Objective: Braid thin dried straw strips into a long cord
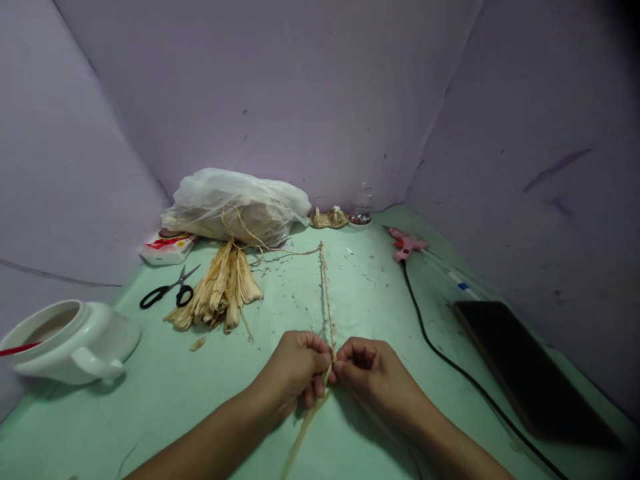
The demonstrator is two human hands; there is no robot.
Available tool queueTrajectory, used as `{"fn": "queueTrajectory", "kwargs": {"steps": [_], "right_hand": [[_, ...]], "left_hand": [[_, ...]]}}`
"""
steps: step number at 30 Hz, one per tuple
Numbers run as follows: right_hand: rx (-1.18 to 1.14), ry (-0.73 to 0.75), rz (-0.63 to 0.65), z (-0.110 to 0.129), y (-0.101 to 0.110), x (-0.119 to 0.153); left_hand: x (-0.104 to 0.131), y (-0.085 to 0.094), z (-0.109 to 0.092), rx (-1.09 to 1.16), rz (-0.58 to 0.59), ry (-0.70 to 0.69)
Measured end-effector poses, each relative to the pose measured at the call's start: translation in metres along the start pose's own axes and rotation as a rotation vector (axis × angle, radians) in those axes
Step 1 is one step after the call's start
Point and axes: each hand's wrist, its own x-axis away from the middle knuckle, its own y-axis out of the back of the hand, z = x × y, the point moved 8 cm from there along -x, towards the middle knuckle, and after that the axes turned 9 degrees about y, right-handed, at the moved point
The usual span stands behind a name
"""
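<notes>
A thin twisted cord of dried plant fibre (327,293) runs from a point near the back of the table straight toward me. Its near end is pinched between my left hand (300,367) and my right hand (370,370), which almost touch. Both hands have thumb and fingers closed on the strands. A loose flat fibre strip (303,433) hangs below them toward the front edge. From the cord's far end, more cord leads left to a bundle of dried husk strips (220,290) on the table.
Black-handled scissors (173,288) lie left of the bundle, near a white jug (85,340). Behind are a plastic bag (240,203), a small box (169,250), a woven piece (329,218) and a small dish (360,219). Right are a pink glue gun (406,243), its black cord (435,353) and a dark tablet (530,367).
</notes>
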Motion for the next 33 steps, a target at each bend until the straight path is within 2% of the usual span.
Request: {"fn": "queueTrajectory", "kwargs": {"steps": [8, 15, 21, 26, 33], "right_hand": [[0.005, -0.030, -0.013, 0.003, 0.001, 0.000], [0.002, -0.077, -0.045, 0.002, 0.002, 0.001], [-0.070, -0.213, -0.043, -0.009, -0.001, 0.004], [-0.086, -0.176, -0.058, -0.008, -0.002, 0.005], [0.038, -0.066, -0.110, 0.003, 0.005, 0.002]], "left_hand": [[0.006, -0.002, -0.006, -0.009, 0.027, -0.045], [0.001, 0.005, 0.000, -0.047, -0.031, -0.067], [-0.003, 0.007, 0.003, -0.053, -0.050, -0.036], [-0.001, 0.003, 0.002, -0.036, -0.015, -0.043], [0.001, -0.001, -0.001, -0.050, 0.018, -0.059]]}}
